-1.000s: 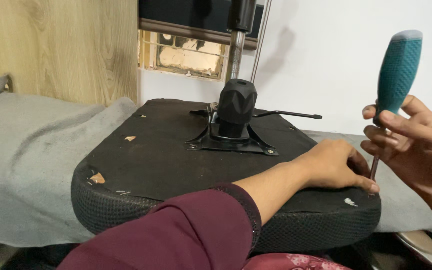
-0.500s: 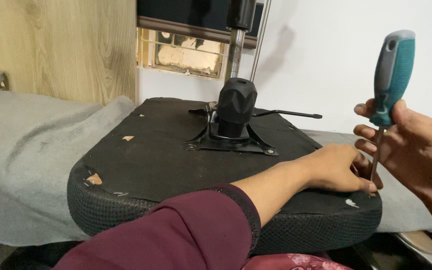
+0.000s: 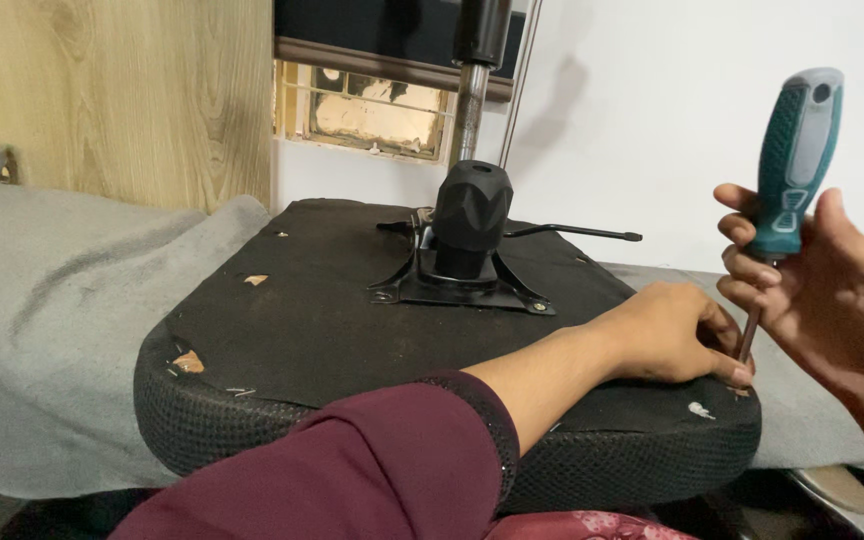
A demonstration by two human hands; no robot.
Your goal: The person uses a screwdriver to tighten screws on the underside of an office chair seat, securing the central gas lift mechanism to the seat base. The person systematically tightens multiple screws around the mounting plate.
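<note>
An upturned black chair seat (image 3: 332, 330) lies on a grey cloth, underside up, with a black metal mounting plate (image 3: 462, 285) and a black plastic cap over its centre column. My right hand (image 3: 832, 290) grips a teal and grey screwdriver (image 3: 790, 170) held nearly upright, its tip down at the seat's near right edge. My left hand (image 3: 667, 335), in a maroon sleeve, rests on the seat with fingertips pinched around the screwdriver's tip. Whatever sits under the tip is hidden by the fingers.
A grey cloth (image 3: 62, 300) covers the surface under and to the left of the seat. A wooden panel (image 3: 112, 90) stands behind on the left, a white wall on the right. A thin black lever (image 3: 577, 233) juts from the mounting plate. The seat fabric shows small tears.
My right hand has lowered the screwdriver and tilted it more upright, bringing the tip down to the seat edge at my left fingertips. The left hand has stayed in place.
</note>
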